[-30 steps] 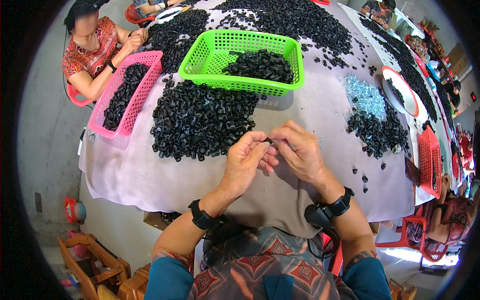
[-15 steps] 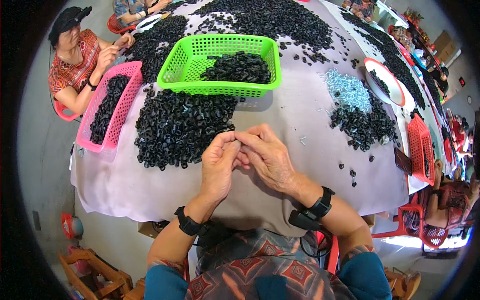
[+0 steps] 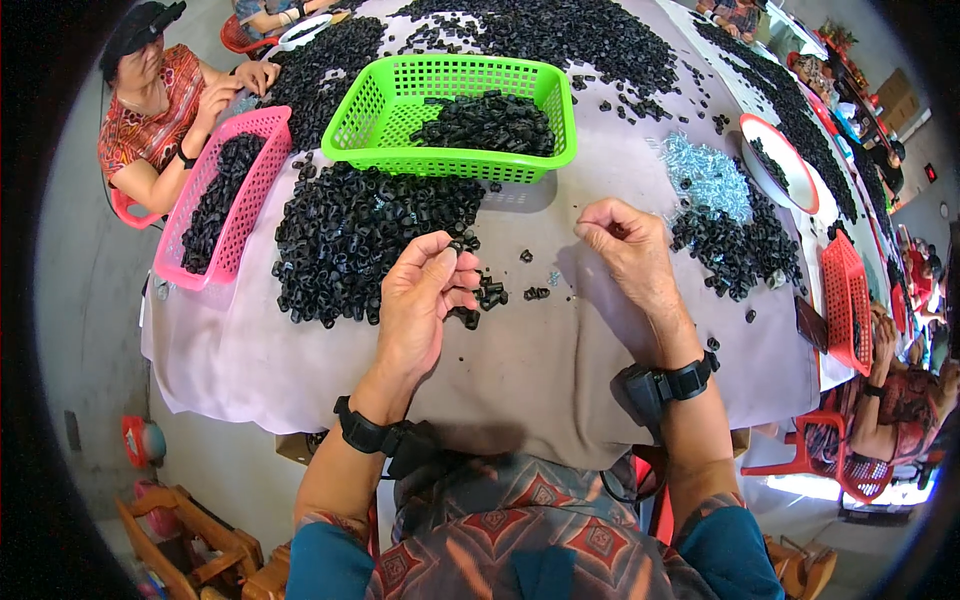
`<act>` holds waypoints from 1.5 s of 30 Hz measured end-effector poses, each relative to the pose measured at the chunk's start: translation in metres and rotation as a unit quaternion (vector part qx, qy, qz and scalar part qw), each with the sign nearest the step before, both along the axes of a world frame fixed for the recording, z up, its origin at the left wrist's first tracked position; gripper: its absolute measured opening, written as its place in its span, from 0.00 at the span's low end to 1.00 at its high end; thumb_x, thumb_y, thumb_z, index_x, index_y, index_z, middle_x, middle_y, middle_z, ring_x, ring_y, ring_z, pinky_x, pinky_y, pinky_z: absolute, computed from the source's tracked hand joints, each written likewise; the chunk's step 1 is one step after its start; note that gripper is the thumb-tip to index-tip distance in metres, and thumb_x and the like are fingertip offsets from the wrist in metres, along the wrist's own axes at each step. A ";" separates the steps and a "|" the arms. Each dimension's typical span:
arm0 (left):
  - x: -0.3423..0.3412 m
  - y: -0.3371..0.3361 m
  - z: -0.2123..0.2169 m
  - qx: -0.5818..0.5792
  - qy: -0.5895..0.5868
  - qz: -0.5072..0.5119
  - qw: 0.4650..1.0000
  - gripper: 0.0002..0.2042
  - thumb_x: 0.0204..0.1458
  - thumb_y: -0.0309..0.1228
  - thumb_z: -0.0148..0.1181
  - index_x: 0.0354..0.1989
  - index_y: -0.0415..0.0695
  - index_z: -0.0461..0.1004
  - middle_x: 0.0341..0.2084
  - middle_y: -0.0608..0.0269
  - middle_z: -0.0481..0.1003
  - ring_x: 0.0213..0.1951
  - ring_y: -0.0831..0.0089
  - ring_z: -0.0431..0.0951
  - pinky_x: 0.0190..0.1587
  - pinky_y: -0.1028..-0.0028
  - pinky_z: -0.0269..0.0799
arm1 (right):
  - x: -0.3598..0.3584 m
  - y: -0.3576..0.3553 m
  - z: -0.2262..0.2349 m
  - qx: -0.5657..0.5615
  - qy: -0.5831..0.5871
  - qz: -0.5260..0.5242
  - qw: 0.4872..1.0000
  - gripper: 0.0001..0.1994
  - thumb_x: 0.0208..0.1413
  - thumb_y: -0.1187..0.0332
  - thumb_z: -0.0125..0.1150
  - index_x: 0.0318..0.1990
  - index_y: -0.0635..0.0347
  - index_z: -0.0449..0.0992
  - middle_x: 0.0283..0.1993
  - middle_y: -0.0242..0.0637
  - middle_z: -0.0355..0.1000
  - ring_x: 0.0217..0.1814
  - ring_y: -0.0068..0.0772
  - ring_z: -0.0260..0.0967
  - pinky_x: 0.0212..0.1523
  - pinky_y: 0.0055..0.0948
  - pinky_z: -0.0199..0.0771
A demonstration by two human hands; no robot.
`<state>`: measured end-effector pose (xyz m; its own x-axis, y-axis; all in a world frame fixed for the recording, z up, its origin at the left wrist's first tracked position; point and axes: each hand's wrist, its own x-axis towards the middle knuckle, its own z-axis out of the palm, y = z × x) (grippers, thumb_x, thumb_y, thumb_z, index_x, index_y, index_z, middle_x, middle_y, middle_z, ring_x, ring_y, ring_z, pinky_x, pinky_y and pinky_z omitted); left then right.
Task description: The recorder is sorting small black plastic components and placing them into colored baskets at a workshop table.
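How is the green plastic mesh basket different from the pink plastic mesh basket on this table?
The green plastic mesh basket is wider and sits at the middle of the table; the pink plastic mesh basket is narrower and longer, lying at the left edge by another person.
The green basket holds a small heap of black parts in one corner; the pink basket has black parts spread along its length.
Both are perforated, open-topped and rest on the pale cloth-covered table.

Small black plastic rings (image 3: 488, 293), scattered loose on the grey cloth near centre, just right of a large heap of like black rings (image 3: 365, 235); some lie flat, some tilted.
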<state>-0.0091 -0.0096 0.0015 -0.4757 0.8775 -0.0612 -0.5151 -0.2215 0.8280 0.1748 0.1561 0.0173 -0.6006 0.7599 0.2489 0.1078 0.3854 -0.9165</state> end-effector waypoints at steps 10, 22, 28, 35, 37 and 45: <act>0.002 -0.002 -0.004 -0.023 -0.005 -0.001 1.000 0.09 0.58 0.27 0.51 0.46 0.41 0.67 0.32 0.59 0.75 0.29 0.77 0.76 0.28 0.78 0.75 | -0.006 -0.010 0.001 0.082 -0.131 0.093 0.984 0.05 0.46 0.79 0.57 0.32 0.64 0.74 0.29 0.39 0.70 0.31 0.32 0.70 0.33 0.29 0.69; 0.007 -0.002 -0.002 -0.017 -0.004 -0.038 0.999 0.09 0.58 0.28 0.50 0.45 0.40 0.67 0.30 0.59 0.75 0.28 0.78 0.75 0.28 0.78 0.74 | -0.035 -0.024 -0.014 0.371 -0.162 0.115 0.907 0.14 0.40 0.82 0.55 0.38 0.59 0.73 0.36 0.38 0.66 0.41 0.42 0.63 0.42 0.36 0.67; 0.006 -0.001 -0.001 -0.031 0.006 -0.038 0.999 0.10 0.58 0.29 0.51 0.46 0.39 0.66 0.30 0.59 0.75 0.28 0.77 0.75 0.27 0.78 0.73 | -0.032 -0.022 -0.015 0.392 -0.193 0.117 0.892 0.11 0.38 0.79 0.57 0.34 0.59 0.73 0.34 0.35 0.65 0.39 0.39 0.63 0.42 0.36 0.65; 0.007 -0.003 -0.002 -0.034 0.014 -0.077 0.996 0.11 0.58 0.29 0.52 0.46 0.38 0.67 0.31 0.59 0.74 0.29 0.76 0.75 0.30 0.78 0.73 | -0.029 -0.022 -0.013 0.335 -0.176 0.107 0.920 0.06 0.38 0.78 0.57 0.28 0.61 0.70 0.26 0.38 0.64 0.32 0.40 0.64 0.34 0.36 0.67; 0.009 -0.004 -0.001 -0.044 0.018 -0.093 0.995 0.11 0.58 0.29 0.52 0.46 0.38 0.69 0.31 0.59 0.75 0.29 0.76 0.75 0.30 0.78 0.73 | -0.029 -0.026 -0.012 0.323 -0.176 0.092 0.925 0.06 0.38 0.79 0.56 0.28 0.62 0.71 0.25 0.39 0.64 0.29 0.38 0.65 0.31 0.34 0.68; 0.015 -0.002 -0.005 -0.048 0.046 -0.101 0.993 0.12 0.58 0.26 0.50 0.49 0.37 0.67 0.32 0.57 0.75 0.30 0.74 0.76 0.29 0.76 0.75 | -0.038 -0.054 -0.003 -0.165 0.072 0.081 0.980 0.04 0.50 0.78 0.54 0.33 0.64 0.73 0.27 0.25 0.71 0.28 0.11 0.65 0.26 0.14 0.66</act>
<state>0.0055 -0.0120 -0.0035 -0.2986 0.9475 -0.1146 -0.4624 -0.0385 0.8858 0.1373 0.1021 0.0146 -0.6960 0.7114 0.0972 -0.0698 0.0676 -0.9953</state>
